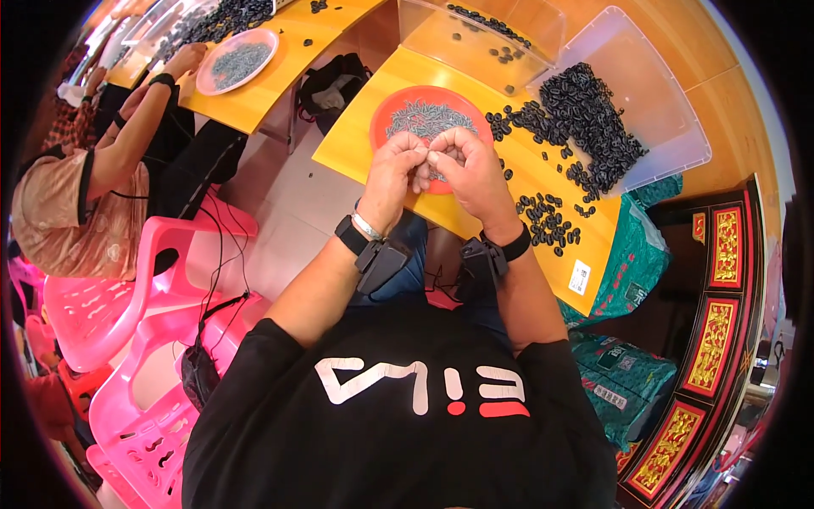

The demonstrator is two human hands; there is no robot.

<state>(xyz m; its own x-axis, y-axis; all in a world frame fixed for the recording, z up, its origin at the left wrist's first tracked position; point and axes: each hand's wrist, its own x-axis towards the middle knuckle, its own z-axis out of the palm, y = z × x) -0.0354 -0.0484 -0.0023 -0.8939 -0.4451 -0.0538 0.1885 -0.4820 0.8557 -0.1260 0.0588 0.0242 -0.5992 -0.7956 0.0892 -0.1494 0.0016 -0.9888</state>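
Observation:
My left hand [394, 174] and my right hand [476, 174] meet over the near side of a round red plate [381, 127]. Thumbs and fingertips are pinched together, almost touching each other. Whatever is between them is too small to make out. A heap of small grey metal pins or screws [432, 119] fills the plate. Right of it, small black oval pieces [551, 222] lie scattered over the yellow table [352, 140]. Many more black oval pieces [589, 127] are piled in a tipped clear plastic bin [666, 110], its pile spilling toward the plate.
Another clear plastic box [424, 34] stands at the table's far side. Green bags [623, 263] sit right of the table. At left, another person [85, 204] works beside a pink plate [203, 81] of similar grey pieces. Pink plastic chairs [144, 331] stand at my left.

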